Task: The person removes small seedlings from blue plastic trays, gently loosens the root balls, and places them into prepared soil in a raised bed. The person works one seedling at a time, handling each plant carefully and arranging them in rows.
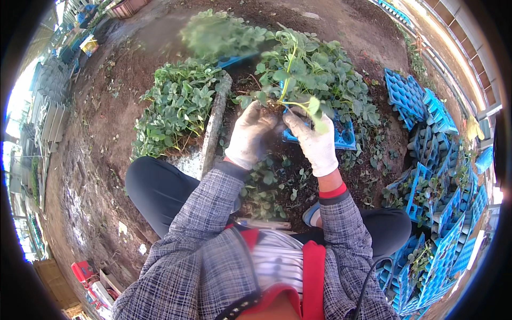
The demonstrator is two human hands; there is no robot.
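Note:
My left hand (pixel 249 136), in a soiled white glove, grips a leafy seedling (pixel 289 76) low down, near its dark root clump. The plant looks like a strawberry seedling and its yellow-green stem rises away from me. Close beside it, my gloved right hand (pixel 314 138) pinches a lower stem of the same plant, next to a pale leaf (pixel 314 105). The exact contact of the fingertips is partly hidden. Beyond my right hand sits a blue cell tray (pixel 346 138), mostly covered by a dense stand of similar seedlings (pixel 332 76).
Left of my hands, bunched seedlings (pixel 180 100) lie in a pale box with a raised wall (pixel 216 120). Loose leaves (pixel 266 192) litter the soil between my legs. Blue cell trays (pixel 444 256) are piled at right. A red-handled object (pixel 83 272) lies at lower left.

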